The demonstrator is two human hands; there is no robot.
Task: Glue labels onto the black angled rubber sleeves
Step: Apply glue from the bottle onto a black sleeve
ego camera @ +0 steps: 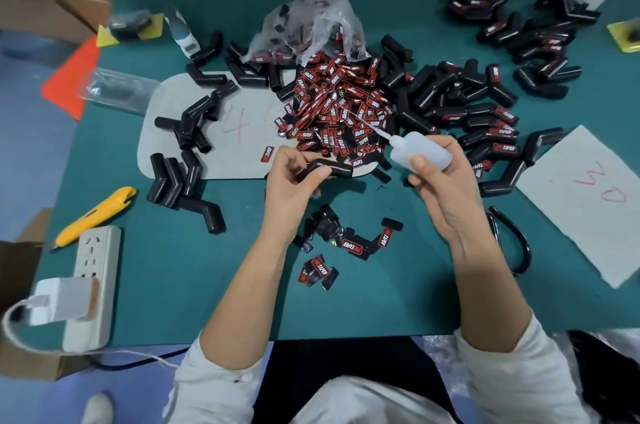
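My left hand (pixel 294 177) grips a black angled rubber sleeve (pixel 334 169) just above the green table. My right hand (pixel 443 181) holds a small translucent glue bottle (pixel 420 151), its thin nozzle pointing up-left toward the label heap. A big heap of red-and-black labels (pixel 341 108) lies straight ahead, spilling from a clear plastic bag (pixel 311 28). A few loose labels (pixel 349 243) lie on the table between my forearms. Plain sleeves (pixel 187 146) lie at the left; labelled sleeves (pixel 485 125) are piled at the right.
A yellow utility knife (pixel 95 214) and a white power strip (pixel 93 285) sit at the left front. Grey cards marked in red lie under the heap (pixel 207 111) and at the right (pixel 588 201). More labelled sleeves (pixel 519 25) lie far right. A black curved cable (pixel 516 243) lies near my right wrist.
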